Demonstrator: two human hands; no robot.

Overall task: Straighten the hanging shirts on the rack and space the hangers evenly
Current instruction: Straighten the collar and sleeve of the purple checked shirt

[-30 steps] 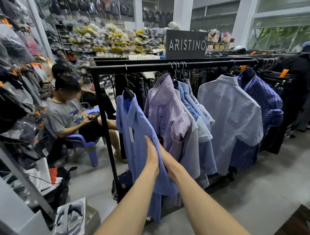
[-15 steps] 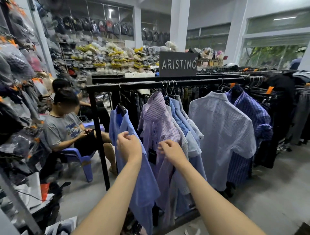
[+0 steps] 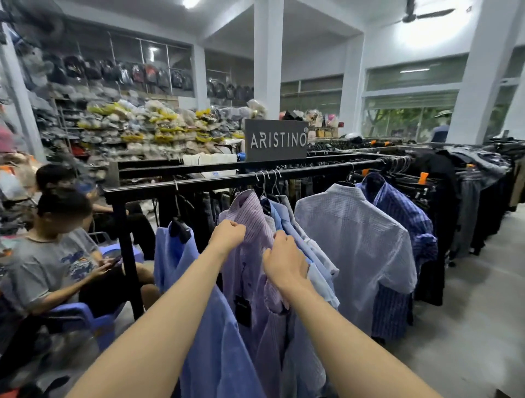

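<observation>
Both arms reach forward. The left hand [image 3: 227, 235] and right hand [image 3: 284, 262] are curled tight, gripping cloth.

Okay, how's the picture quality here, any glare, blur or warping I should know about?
Head view: the ceiling lamp and the wall patch upper right are blown out; the left edge is smeared, blurring the seated person; pillars lean from wide-angle warp; the ARISTINO sign and the left hand and right hand on the lilac shirt read fairly sharp.

Dark rectangular ARISTINO sign [image 3: 276, 140] stood on rack top. Seated person in grey T-shirt [image 3: 42, 264] occupied blue plastic chair [image 3: 93, 321] at left. Shelves of bagged clothes [image 3: 142, 130] lined back wall.
</observation>
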